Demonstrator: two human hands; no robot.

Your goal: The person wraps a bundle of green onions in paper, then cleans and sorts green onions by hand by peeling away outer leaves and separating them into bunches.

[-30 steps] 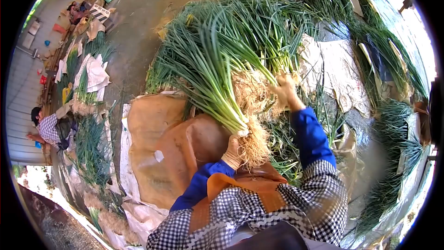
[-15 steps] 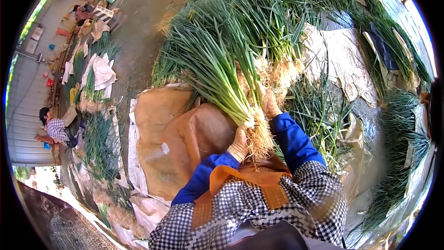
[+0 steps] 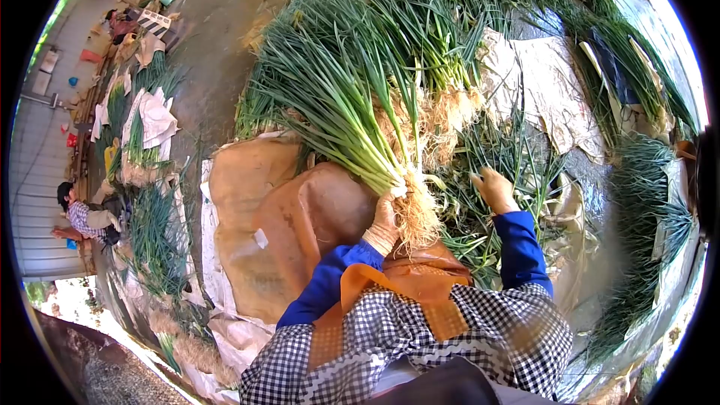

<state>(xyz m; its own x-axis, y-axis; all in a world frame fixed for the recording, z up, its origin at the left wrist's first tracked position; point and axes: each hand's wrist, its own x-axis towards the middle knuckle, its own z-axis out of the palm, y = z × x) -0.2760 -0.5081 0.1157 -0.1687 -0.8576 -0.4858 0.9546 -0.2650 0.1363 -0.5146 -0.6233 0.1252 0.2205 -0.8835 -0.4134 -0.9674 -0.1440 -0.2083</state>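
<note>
Left hand (image 3: 384,226): clamped around spring-onion bunch (image 3: 367,157), just above roots (image 3: 417,214)
Right hand (image 3: 495,190): free of bunch, over loose leaves (image 3: 471,214); fingers curled, cannot tell if meeting
Gathered, apparently: one bunch
Remaining: spring-onion heap (image 3: 442,52) beyond

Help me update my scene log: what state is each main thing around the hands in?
Long green-leaved bunch with pale stringy roots: held, leaves fanned out.
Bare left hand: closed around the bunch's base.
Bare right hand: apart from the bunch, grip unclear.
Large green-leaved pile: lying, roots exposed.
Off-white sheet: spread out, wrinkled.
</note>
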